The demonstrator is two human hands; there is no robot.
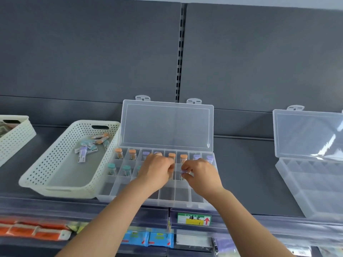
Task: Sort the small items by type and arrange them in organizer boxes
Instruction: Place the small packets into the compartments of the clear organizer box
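Left hand (157, 169): fingers curled down over the middle row of the organizer box (167, 199); can't tell if it holds anything. Right hand (201, 175): thumb and forefinger pinch a small purple-capped vial (183, 172) just above the same row, close beside the left hand.

The box is clear plastic with gridded compartments, and its lid (167, 125) stands open and leans on the back wall. The back row holds upright orange-capped vials (118, 152) and purple-capped vials (209, 158). Teal-capped vials (111, 166) stand at the left of the middle row. The front-row compartments look bare.

A cream perforated basket (46, 160) touches the box's left side, with loose vials and small labelled packs (89, 145) piled at its far end. A second cream basket (14, 140) sits at the far left, cut by the frame. A second clear organizer box (311, 191) sits well apart on the right with its lid open.

Everything sits on a dark grey shelf (241, 173) of a shop-type rack with grey back panels (92, 52) and a slotted upright (181, 52). On the shelf's front edge are a clear strip and a green-yellow label with a red arrow (194, 218). On the level below are orange packets (33, 230) and blue packets (148, 238), which look blurred.
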